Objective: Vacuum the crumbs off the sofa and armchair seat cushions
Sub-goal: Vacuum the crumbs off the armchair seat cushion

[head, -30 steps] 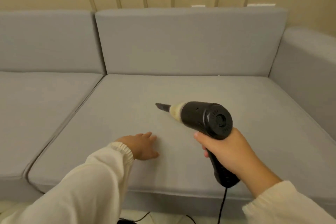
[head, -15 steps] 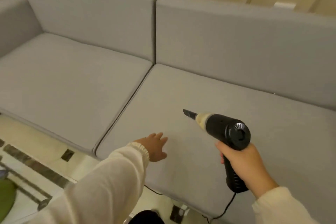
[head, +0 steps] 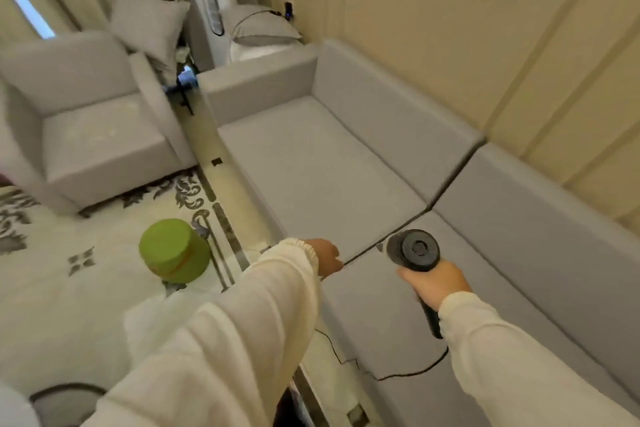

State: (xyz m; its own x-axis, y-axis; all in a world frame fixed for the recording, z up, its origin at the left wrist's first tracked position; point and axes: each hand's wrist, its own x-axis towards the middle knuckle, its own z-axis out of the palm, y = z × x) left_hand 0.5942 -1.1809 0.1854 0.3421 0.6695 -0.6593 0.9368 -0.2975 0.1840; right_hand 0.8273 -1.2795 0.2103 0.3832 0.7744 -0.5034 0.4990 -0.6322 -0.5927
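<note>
Right hand (head: 434, 282) wrapped round the grip of the black handheld vacuum (head: 414, 250), rear cap toward the camera, nozzle hidden behind the body, apparently aimed at the seam (head: 408, 224) between the two sofa seat cushions (head: 322, 163). Power cord (head: 412, 371) trailing off the front edge. Left hand (head: 323, 255) resting beside the seam, fingers too blurred to read. Best to run the nozzle slowly along that gap, cord kept clear. Farther off: green cylindrical stool (head: 175, 250) on patterned floor, then armchair (head: 100, 135), pale specks on its seat, probably crumbs.
</note>
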